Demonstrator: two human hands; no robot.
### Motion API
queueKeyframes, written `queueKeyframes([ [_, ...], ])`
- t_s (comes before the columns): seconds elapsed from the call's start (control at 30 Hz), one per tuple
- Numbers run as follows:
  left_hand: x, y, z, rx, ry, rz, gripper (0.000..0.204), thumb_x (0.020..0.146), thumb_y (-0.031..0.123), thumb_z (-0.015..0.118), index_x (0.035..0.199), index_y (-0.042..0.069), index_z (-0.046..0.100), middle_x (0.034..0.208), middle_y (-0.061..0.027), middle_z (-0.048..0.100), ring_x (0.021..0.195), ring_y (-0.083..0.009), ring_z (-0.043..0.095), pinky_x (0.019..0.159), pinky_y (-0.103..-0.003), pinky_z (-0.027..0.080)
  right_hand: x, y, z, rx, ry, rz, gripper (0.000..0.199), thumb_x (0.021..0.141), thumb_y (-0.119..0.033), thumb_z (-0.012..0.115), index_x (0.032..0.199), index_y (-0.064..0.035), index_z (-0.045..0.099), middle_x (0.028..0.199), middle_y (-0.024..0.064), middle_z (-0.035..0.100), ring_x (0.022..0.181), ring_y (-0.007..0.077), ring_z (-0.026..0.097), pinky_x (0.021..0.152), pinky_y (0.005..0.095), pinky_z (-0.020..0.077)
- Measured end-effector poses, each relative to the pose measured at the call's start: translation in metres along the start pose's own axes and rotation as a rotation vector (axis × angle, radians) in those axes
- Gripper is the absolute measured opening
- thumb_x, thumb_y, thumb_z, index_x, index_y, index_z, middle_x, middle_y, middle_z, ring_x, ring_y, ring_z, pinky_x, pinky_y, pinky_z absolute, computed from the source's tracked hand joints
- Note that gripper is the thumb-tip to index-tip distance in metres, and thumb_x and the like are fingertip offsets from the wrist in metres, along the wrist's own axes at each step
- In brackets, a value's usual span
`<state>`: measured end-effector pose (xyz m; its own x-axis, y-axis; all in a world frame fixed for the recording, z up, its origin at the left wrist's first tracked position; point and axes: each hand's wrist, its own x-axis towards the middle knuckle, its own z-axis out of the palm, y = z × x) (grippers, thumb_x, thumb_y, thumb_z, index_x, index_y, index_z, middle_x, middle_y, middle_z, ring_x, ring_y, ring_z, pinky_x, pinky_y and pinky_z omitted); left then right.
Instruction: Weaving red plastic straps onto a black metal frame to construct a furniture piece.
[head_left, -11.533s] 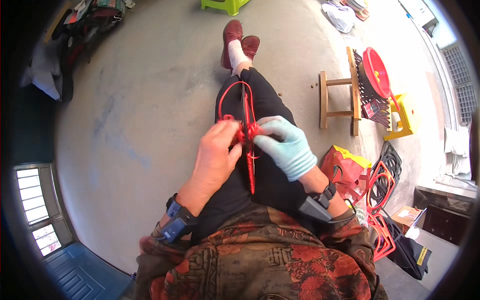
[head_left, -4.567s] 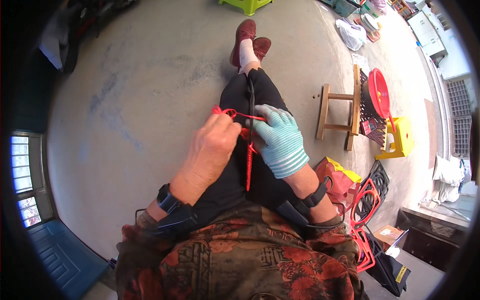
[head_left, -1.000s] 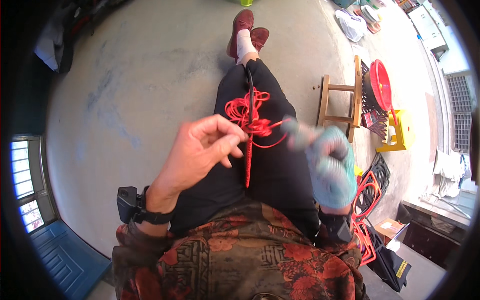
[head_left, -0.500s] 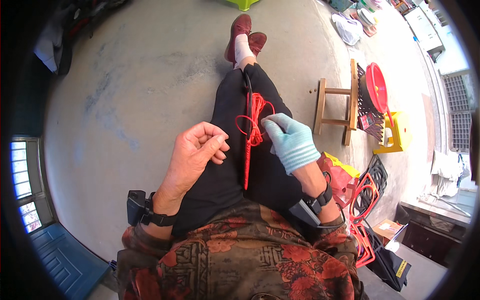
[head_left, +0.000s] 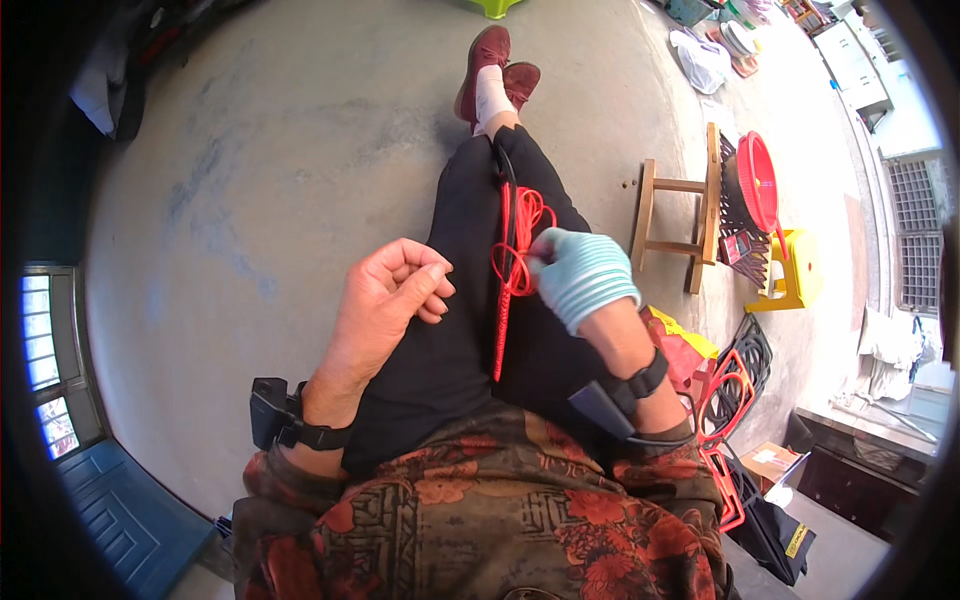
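Across my dark trousers lies a slim black strip (head_left: 505,163) with a curved far end; its near length is wrapped in red cord (head_left: 502,345). A loose bundle of the same red cord (head_left: 525,222) rests on it, with loops hanging to the side. My right hand (head_left: 585,275), in a light blue striped glove, is closed at the bundle's right edge, its fingertips pinching the cord. My bare left hand (head_left: 400,295) hovers left of the strip, thumb pressed to curled fingers. Whatever it pinches, if anything, is too small to see.
To the right stand a wooden stool (head_left: 680,215), a red basket (head_left: 757,180) and a yellow stool (head_left: 795,270). Nearer me are a red and yellow bag (head_left: 680,345), red frame-like pieces (head_left: 728,400) and a black bag (head_left: 775,530). A green stool (head_left: 492,8) shows at the far edge.
My right hand has turned, its knuckles now facing up, and its fingertips sit closer against the cord bundle. The left hand has barely moved. The view has shifted slightly.
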<state>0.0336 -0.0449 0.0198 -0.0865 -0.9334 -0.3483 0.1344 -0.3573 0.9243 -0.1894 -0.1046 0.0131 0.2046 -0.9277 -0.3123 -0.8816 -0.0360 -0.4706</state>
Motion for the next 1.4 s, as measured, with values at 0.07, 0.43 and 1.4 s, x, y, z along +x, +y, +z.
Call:
queueKeyframes([
  [0.07, 0.000, 0.001, 0.000, 0.001, -0.013, 0.008, 0.015, 0.095, 0.015, 0.059, 0.098, 0.001, 0.063, 0.081, -0.0040, 0.064, 0.067, -0.0079, 0.060, 0.063, -0.022, 0.051, -0.002, 0.015, -0.004, 0.258, 0.026, 0.036, 0.022, 0.084, -0.023, 0.066, 0.088, -0.0022, 0.069, 0.073, 0.0141, 0.068, 0.063, 0.0253, 0.065, 0.061, 0.0361, 0.0517],
  [0.43, 0.004, -0.003, 0.018, 0.070, -0.099, 0.058, 0.014, 0.094, 0.011, 0.061, 0.102, 0.001, 0.065, 0.083, -0.0027, 0.065, 0.070, -0.0060, 0.060, 0.065, -0.021, 0.051, -0.025, 0.055, -0.010, 1.219, 0.191, 0.149, 0.012, 0.085, -0.013, 0.070, 0.089, -0.0020, 0.070, 0.073, 0.0030, 0.064, 0.066, 0.0071, 0.058, 0.061, 0.0230, 0.0468],
  [1.4, 0.044, -0.022, 0.032, -0.272, -0.195, -0.272, 0.011, 0.095, 0.016, 0.058, 0.098, 0.006, 0.061, 0.075, 0.0035, 0.058, 0.056, -0.0017, 0.047, 0.043, -0.017, 0.036, -0.043, -0.023, 0.012, 0.646, 0.366, -0.226, 0.035, 0.083, -0.011, 0.072, 0.114, -0.0021, 0.059, 0.081, 0.0044, 0.065, 0.061, 0.0104, 0.058, 0.057, 0.0251, 0.0497],
])
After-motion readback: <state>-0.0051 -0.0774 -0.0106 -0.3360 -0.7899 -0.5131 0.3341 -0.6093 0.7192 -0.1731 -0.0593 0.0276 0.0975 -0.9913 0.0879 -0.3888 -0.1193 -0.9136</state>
